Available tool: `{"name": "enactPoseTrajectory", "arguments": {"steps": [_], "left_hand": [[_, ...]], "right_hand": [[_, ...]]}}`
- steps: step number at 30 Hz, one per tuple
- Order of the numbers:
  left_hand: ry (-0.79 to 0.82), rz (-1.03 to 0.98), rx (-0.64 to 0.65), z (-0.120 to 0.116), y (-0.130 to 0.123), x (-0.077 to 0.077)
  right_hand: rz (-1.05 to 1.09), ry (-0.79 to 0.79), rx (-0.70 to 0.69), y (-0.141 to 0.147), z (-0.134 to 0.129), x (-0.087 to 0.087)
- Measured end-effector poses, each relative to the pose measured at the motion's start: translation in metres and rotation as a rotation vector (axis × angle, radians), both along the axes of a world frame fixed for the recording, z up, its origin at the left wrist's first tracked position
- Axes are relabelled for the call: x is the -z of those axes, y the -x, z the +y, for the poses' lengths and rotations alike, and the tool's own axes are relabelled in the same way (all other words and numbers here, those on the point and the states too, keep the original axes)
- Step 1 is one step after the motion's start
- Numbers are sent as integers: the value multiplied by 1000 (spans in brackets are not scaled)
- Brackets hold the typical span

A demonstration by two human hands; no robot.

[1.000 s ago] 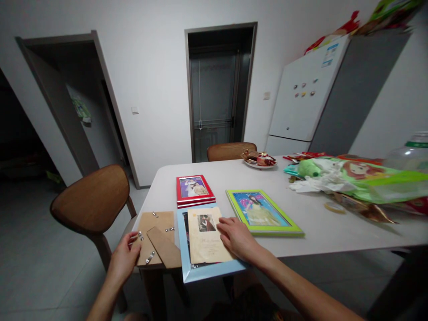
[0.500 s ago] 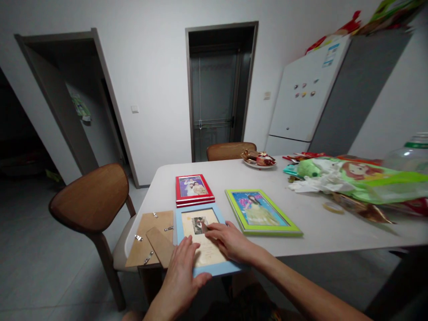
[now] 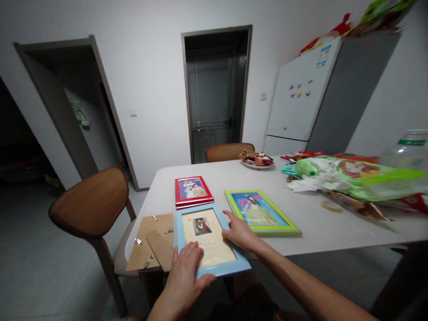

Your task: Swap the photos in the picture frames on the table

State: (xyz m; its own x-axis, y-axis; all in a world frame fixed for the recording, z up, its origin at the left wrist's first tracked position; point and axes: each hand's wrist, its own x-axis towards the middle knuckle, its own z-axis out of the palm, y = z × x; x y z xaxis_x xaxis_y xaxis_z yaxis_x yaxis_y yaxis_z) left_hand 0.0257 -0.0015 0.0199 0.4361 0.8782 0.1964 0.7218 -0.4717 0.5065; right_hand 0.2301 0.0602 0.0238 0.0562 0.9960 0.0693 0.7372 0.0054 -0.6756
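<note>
A light blue photo frame (image 3: 224,269) lies face up at the table's near edge, with a cream sheet bearing a small picture of a couple inside. My left hand (image 3: 187,269) holds its lower left side, fingers over the rail and thumb by the bottom edge. My right hand (image 3: 239,232) grips the right rail, thumb on top; its other fingers are partly hidden. Left of the frame lies a brown backing board (image 3: 152,223) with metal clips and a stand leg (image 3: 159,247). Behind are stacked red photo frames (image 3: 177,196); a green photo frame (image 3: 284,228) lies to the right.
A plate (image 3: 257,166) with food or wrappers stands at the table's far side. Plastic bags (image 3: 371,178), crumpled white tissue (image 3: 321,180) and a roll of tape (image 3: 331,206) lie on the right, by a clear jug (image 3: 406,149). A wooden chair (image 3: 90,200) stands left.
My right hand has moved from over the picture to the blue frame's right rail, uncovering the picture. My left hand stays at the lower left. The view has shifted slightly.
</note>
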Motion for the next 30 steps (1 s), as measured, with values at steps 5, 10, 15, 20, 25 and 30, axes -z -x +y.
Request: {"name": "enactPoseTrajectory", "arguments": {"steps": [5,10,15,20,25,30], "left_hand": [[-38,-150,-65,8,-18,-7],[-284,-228,54,6,-45,-24],[-439,-279,-8,4,-35,-38],[-428,-344,-420,10,17,-32],[-275,-206,-546,9,62,-3],[-287,-28,-530,1,75,17]], "right_hand": [[838,168,-22,6,-11,-31],[1027,120,-43,13,-21,-57],[870,101,-156,10,-20,-58],[325,21,-36,-6,-9,-30],[-261,-103,-27,-14,-3,1],[-467,-128,-64,-9,-5,10]]}}
